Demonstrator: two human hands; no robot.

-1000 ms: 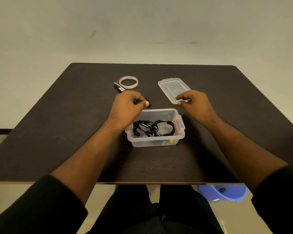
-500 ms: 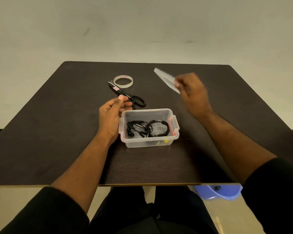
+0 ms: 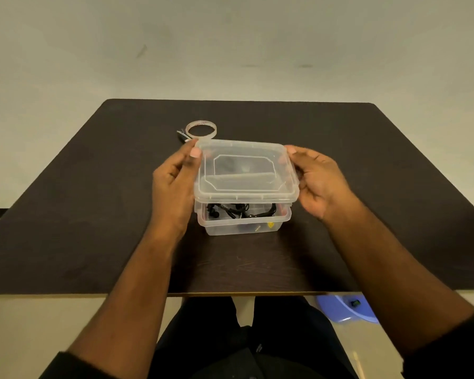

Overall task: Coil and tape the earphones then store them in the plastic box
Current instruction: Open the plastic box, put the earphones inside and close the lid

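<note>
Your left hand [image 3: 175,181] and right hand [image 3: 316,177] pinch the lid's [image 3: 244,170] short ends, fingers curled on its rim. Lid hovers just above the plastic box [image 3: 241,224], long axis left-right, both hands equally near. Earphones [image 3: 241,210] are inside. Dark table [image 3: 80,201], tape roll [image 3: 201,129] behind, plain wall.

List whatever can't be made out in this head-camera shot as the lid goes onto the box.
- Scissors: only the tips show; left hand and lid cover the rest.
- Tape on the earphones: too small, blurred through the plastic box.
- Lid seating: far rim hidden.
- Right hand fingertips: behind the lid.
</note>
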